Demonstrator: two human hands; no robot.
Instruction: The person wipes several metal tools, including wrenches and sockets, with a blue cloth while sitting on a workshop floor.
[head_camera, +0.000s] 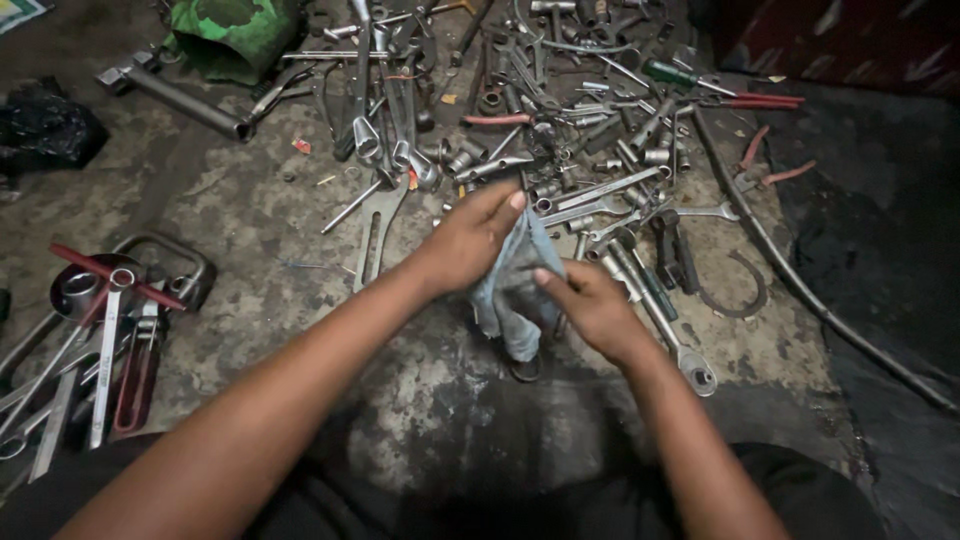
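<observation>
- A pale blue-grey rag (515, 285) is held at the centre of the frame, between both hands, above a stained concrete floor (250, 210).
- The cloth's upper part is gripped by the left hand (470, 240), whose fingers are curled over it from the left.
- The cloth's right edge is pinched by the right hand (590, 305), with thumb and fingertips pressed together on the fabric.
- A small dark object (525, 368) is seen just below the hanging end of the rag; its kind cannot be told.
- A ratchet handle (660, 320) is laid on the floor just right of the right hand, its head toward the lower right.
- A dense heap of spanners and sockets (560, 130) is spread across the upper middle of the frame, just beyond the hands.
- Red-handled pliers (750, 100) are placed at the upper right, near a green-handled screwdriver (665, 72).
- A long bent metal rod (800, 280) is run down the right side.
- A crumpled green package (235, 35) is seen at the upper left, with a grey metal bar (185, 100) just below it.
- A black bag (40, 125) is set at the far left edge.
- A second cluster of spanners (90, 340), with red-handled tools, is laid at the lower left.
</observation>
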